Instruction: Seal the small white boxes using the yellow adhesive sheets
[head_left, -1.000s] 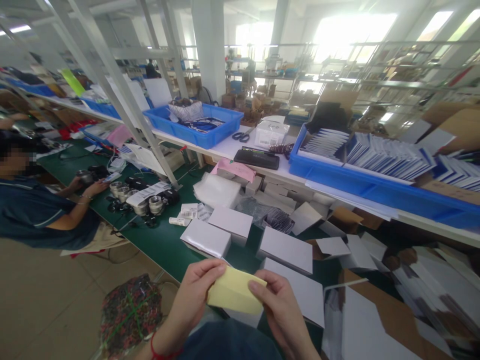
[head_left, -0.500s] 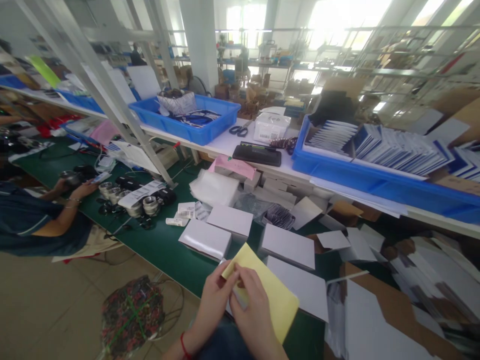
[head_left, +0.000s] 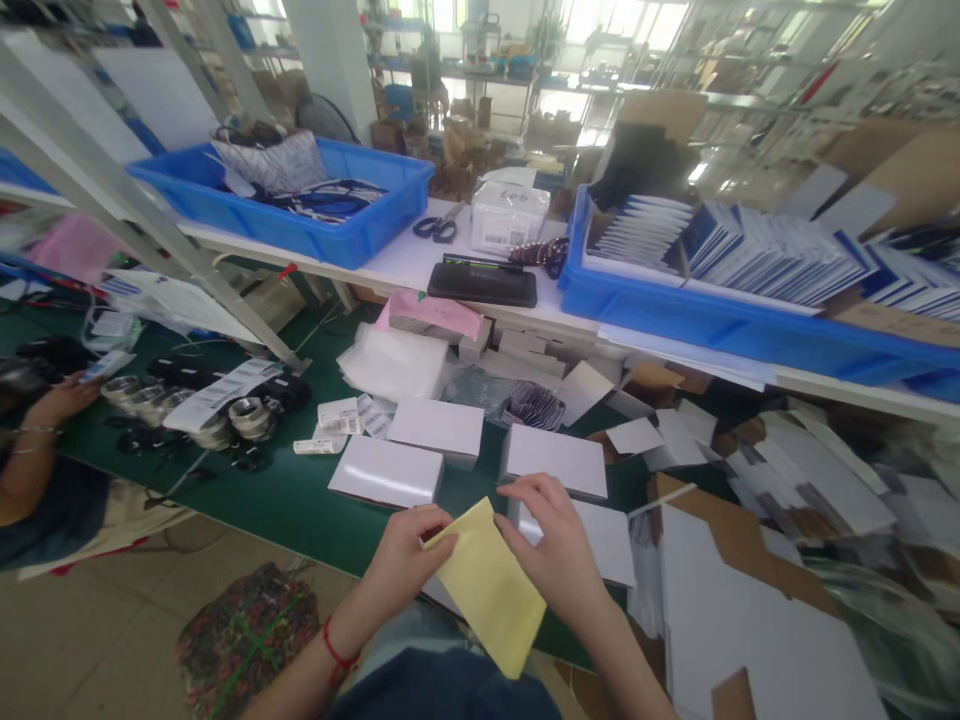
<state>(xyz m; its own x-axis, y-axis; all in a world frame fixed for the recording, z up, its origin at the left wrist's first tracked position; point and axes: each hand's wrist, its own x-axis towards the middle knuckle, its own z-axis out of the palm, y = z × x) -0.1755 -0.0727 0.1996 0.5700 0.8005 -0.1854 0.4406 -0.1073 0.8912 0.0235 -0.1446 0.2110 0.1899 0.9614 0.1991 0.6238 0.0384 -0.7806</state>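
A yellow sheet of paper (head_left: 491,590) hangs tilted over the table's front edge. My left hand (head_left: 411,548) pinches its upper left edge between thumb and fingers. Beside the sheet's upper right edge is my right hand (head_left: 551,530), fingers apart and curved; its thumb is at the paper's edge, and I cannot tell whether it touches. Under the right hand lies a white box (head_left: 607,540), partly covered by it. Farther back are another white box (head_left: 559,460) and, to the left, two more: a shiny one (head_left: 386,472) and a matte one (head_left: 436,428).
Small labelled boxes (head_left: 339,415) and metal fittings (head_left: 251,418) lie to the left, where another person's hand (head_left: 64,400) works. A shelf holds blue bins (head_left: 337,235), scissors (head_left: 436,228) and a black case (head_left: 480,282). Cardboard pieces (head_left: 742,600) crowd the right.
My right hand has come away from my left and opened to the right. The yellow sheet has turned to face me more upright. The view has shifted right and downward.
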